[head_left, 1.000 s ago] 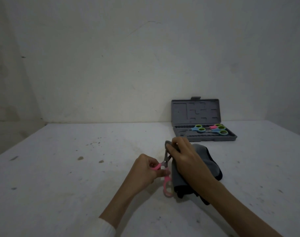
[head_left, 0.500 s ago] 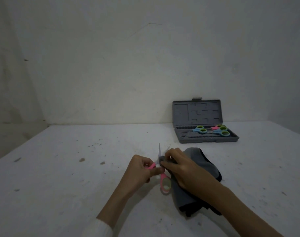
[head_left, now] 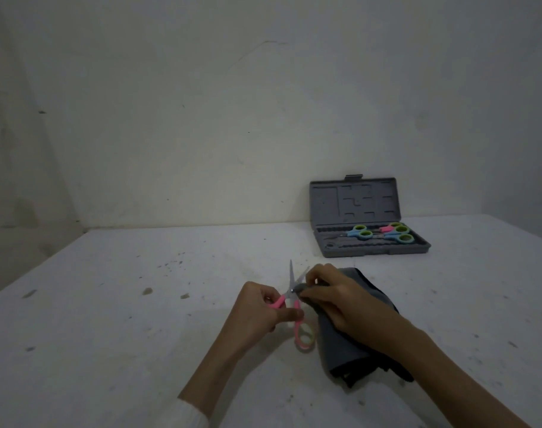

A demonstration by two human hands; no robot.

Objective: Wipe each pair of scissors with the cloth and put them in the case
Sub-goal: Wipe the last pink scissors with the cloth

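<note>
The pink scissors (head_left: pixel 295 307), blades apart, are held above the table (head_left: pixel 115 319); the left hand (head_left: pixel 259 313) pinches a handle. The right hand (head_left: pixel 344 304) pinches the cloth (head_left: pixel 341 344) onto one blade near the pivot. Behind, the open case (head_left: pixel 368 217) holds more scissors (head_left: pixel 384 234).

the right hand (head_left: pixel 350 307) and grey cloth (head_left: pixel 341 344) hid one blade's base on the pink scissors (head_left: pixel 294 298). the left hand (head_left: pixel 257 313) covered one handle loop. scissors in the case (head_left: pixel 371 251) were too small to count surely.

Left hand (head_left: pixel 257 307) fingers curled closed; right hand (head_left: pixel 344 301) fingers pinched, forearms converging.
</note>
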